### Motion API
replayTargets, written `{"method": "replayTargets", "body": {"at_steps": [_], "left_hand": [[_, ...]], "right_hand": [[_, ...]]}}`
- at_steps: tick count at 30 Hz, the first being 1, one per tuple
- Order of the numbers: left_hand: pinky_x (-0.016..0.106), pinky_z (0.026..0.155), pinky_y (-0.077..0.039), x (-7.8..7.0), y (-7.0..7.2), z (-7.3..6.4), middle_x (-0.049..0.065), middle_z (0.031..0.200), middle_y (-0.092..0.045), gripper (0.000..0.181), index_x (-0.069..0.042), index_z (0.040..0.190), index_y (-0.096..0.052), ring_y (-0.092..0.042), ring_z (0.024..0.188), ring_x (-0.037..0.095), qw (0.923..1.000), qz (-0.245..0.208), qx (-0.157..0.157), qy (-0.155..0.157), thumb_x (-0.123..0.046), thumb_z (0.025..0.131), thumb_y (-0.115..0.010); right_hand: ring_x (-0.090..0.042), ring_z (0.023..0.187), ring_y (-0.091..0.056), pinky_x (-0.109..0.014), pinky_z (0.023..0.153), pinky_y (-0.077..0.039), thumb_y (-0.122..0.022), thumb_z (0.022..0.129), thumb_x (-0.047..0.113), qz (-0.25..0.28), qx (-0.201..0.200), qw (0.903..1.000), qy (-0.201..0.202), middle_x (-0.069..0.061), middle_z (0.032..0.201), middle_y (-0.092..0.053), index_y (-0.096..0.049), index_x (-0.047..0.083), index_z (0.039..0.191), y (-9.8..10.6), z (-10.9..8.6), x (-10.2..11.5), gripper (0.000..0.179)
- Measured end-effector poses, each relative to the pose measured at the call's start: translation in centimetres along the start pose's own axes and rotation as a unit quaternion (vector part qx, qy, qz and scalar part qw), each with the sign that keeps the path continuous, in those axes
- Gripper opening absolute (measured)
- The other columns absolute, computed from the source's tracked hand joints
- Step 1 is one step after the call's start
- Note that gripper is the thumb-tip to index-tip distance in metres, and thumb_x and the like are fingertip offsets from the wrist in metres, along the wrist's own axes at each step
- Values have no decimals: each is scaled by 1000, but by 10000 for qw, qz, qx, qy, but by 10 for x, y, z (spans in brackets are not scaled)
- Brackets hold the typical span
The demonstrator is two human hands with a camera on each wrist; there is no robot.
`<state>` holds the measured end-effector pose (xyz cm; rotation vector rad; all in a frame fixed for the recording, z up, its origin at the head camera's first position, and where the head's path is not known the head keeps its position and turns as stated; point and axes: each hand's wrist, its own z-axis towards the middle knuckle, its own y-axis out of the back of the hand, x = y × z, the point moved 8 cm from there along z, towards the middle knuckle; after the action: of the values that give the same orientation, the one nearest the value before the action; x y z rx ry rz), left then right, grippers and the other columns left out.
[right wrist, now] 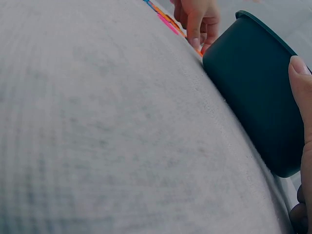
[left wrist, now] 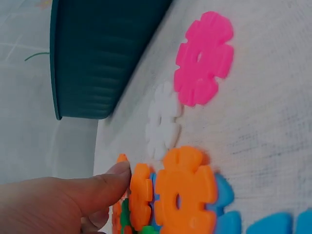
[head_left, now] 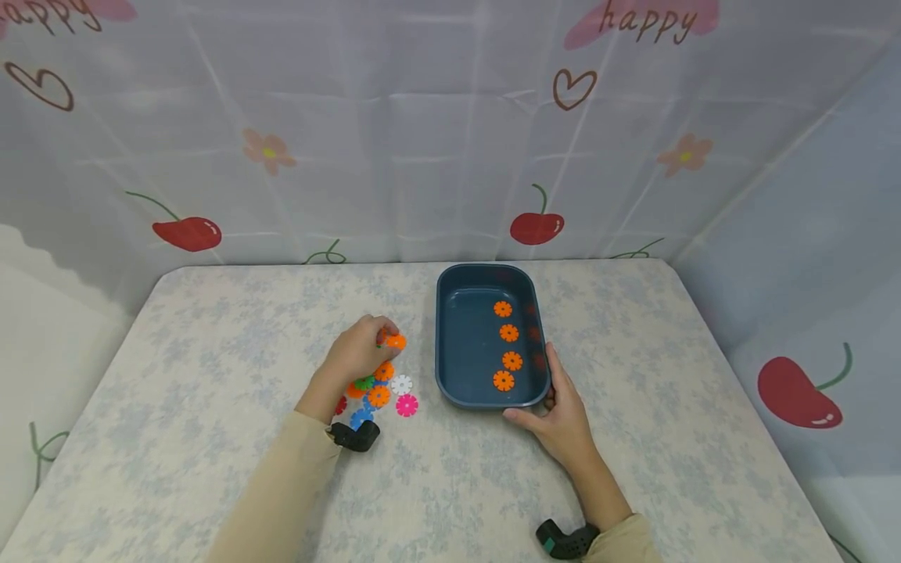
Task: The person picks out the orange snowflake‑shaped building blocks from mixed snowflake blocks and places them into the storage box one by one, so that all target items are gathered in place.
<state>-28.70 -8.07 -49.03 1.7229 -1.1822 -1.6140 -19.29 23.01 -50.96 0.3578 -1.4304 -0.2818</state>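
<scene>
My left hand point(head_left: 357, 349) pinches an orange flower-shaped disc point(head_left: 396, 342) between thumb and fingers, just above a small pile of such discs. In the left wrist view, its thumb presses against the edge of orange pieces, and the fingertips are mostly hidden. Beside the pile lie a white disc point(head_left: 401, 384) and a pink disc point(head_left: 407, 405). My right hand point(head_left: 563, 414) holds the near right corner of a dark teal tray point(head_left: 457, 399), thumb on the near wall and fingers along the right side. Several orange discs point(head_left: 512, 360) lie in a column inside the tray.
Blue discs point(head_left: 362, 417) and a green disc point(head_left: 364, 382) are in the pile by my left wrist. The table point(head_left: 211, 375) has a pale mottled cloth. Behind it hangs a white curtain point(head_left: 422, 156) printed with cherries and flowers.
</scene>
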Motion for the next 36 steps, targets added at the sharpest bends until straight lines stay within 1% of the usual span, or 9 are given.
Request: {"method": "replayTargets", "body": {"at_steps": [3, 6, 11, 15, 20, 24, 28, 32, 36], "left_hand": [[37, 75, -49, -3, 1, 0, 8, 110, -56, 28, -14, 117, -64, -56, 81, 24, 9998, 210, 50, -17, -27, 93, -70], [40, 80, -52, -6, 1, 0, 7, 116, -57, 28, -15, 117, -64, -60, 85, 25, 9993, 383, 9, -51, -28, 93, -71], [41, 82, -53, -9, -2, -2, 6, 113, -63, 27, -17, 114, -62, -62, 91, 24, 9986, 463, -49, -256, -26, 92, -72], [40, 79, -52, -10, -4, -4, 5, 108, -66, 26, -18, 113, -59, -62, 89, 23, 9982, 390, -17, -456, -25, 92, -72], [37, 75, -51, -8, -7, -7, 3, 103, -66, 28, -22, 114, -59, -60, 83, 19, 9986, 267, 94, -440, -28, 91, -73], [33, 68, -48, -5, -11, -10, 3, 96, -64, 31, -24, 120, -61, -57, 73, 18, 9989, 76, 242, -382, -31, 92, -72], [30, 67, -46, -3, -10, -14, 2, 94, -62, 33, -24, 123, -63, -53, 68, 16, 9988, -261, 213, -342, -31, 92, -72], [29, 58, -42, -5, -4, -18, 4, 95, -61, 36, -22, 125, -63, -44, 53, 17, 9955, -900, 102, -278, -28, 91, -73], [27, 49, -39, -12, 8, -24, 6, 103, -62, 40, -20, 129, -63, -37, 46, 17, 9901, -1381, -61, -262, -26, 90, -74]], "right_hand": [[-37, 131, -52, -4, 90, -42, -87, 75, 8, 17, -3, 10000, -12, -23, 161, -23, -7, 10, 160, -1, 0, -1, 117], [-35, 131, -52, -4, 90, -42, -87, 75, 11, -8, -19, 10000, 27, -21, 161, -24, -7, 15, 161, 0, -1, 0, 117], [-34, 131, -52, -5, 92, -43, -88, 76, 16, 72, -56, 9998, 186, -19, 161, -26, -8, 21, 161, 0, -2, 2, 116], [-34, 132, -52, -5, 93, -43, -88, 76, 18, 154, -45, 9997, 210, -17, 162, -25, -8, 19, 161, 0, -2, 1, 117], [-34, 133, -51, -5, 93, -42, -88, 75, 18, 162, -41, 9996, 207, -17, 162, -24, -8, 16, 161, 0, -2, 0, 117], [-34, 130, -53, -5, 92, -43, -87, 76, 17, 67, -77, 9996, 279, -18, 161, -26, -7, 20, 161, 0, -3, 1, 117], [-32, 129, -54, -5, 92, -44, -88, 75, 17, 76, -104, 9995, 298, -17, 161, -27, -8, 25, 160, 0, -3, 1, 117], [-30, 128, -55, -6, 91, -44, -88, 75, 17, 120, -97, 9994, 296, -16, 160, -27, -8, 24, 161, 0, -3, 1, 118], [-30, 128, -55, -6, 91, -44, -88, 75, 18, 93, -90, 9994, 321, -17, 160, -27, -8, 21, 161, 1, -2, 1, 118]]}}
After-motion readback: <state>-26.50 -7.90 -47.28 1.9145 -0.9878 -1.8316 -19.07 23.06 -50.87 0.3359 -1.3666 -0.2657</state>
